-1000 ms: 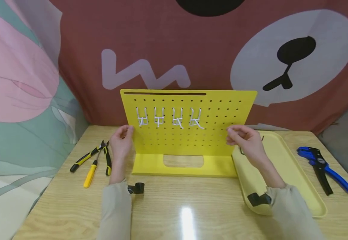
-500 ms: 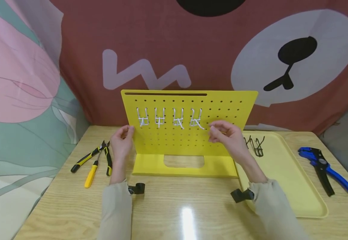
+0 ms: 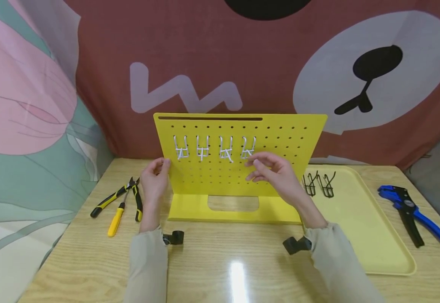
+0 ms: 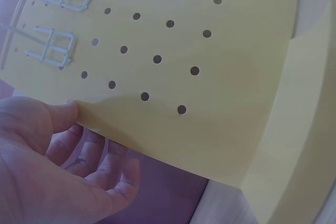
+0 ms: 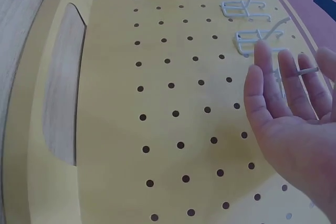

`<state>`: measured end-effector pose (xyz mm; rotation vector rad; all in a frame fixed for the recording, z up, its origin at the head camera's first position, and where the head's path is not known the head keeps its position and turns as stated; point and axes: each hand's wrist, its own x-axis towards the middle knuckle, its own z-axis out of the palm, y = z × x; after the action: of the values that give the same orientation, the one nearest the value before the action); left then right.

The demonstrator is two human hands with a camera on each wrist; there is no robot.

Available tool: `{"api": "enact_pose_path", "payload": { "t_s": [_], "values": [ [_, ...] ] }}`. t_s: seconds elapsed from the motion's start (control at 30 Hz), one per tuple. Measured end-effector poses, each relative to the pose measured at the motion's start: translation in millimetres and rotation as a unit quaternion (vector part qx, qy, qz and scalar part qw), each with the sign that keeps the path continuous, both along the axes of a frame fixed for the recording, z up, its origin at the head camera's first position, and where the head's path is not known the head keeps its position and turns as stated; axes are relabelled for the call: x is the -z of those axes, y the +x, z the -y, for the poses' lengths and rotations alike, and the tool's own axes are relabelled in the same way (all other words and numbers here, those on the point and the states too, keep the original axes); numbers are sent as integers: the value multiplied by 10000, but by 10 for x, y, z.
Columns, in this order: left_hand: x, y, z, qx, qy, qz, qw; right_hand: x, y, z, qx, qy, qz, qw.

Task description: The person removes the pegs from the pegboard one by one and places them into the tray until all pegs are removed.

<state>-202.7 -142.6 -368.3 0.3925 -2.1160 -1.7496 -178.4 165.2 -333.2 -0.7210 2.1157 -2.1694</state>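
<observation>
A yellow pegboard stands upright on its base, with several white wire hooks in a row across its upper left part. My left hand holds the board's left edge; in the left wrist view the thumb lies on the front face and the fingers go behind the edge. My right hand is at the rightmost white hook, fingers loosely bent. From the right wrist, that hook's prong shows between the thumb and the fingers, which partly hide the hook.
Right of the board lies a pale yellow tray with black wire hooks at its far end. Farther right are blue and black wire strippers. Yellow and black pliers and a yellow-handled screwdriver lie left.
My right hand has moved left from near the board's right edge to the rightmost white hook, uncovering the black hooks in the tray. The left hand has stayed at the left edge.
</observation>
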Motion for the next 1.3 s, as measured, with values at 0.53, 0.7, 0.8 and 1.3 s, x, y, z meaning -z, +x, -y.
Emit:
{"api": "enact_pose_path", "payload": {
  "t_s": [0.53, 0.7, 0.8, 1.3],
  "values": [
    [-18, 0, -8, 7, 18, 13, 10000, -28, 3, -1, -187, -207, 183, 9994],
    [-28, 6, -9, 15, 31, 0, 10000, -22, 3, 13, -53, -280, 265, 9992],
    [-26, 7, -6, 20, 50, 31, 10000, -18, 6, 20, 90, -264, 276, 9992],
    [-7, 7, 5, 58, 164, 190, 9997, -16, 95, 28, 2, -188, 5, 9998]
  ]
}}
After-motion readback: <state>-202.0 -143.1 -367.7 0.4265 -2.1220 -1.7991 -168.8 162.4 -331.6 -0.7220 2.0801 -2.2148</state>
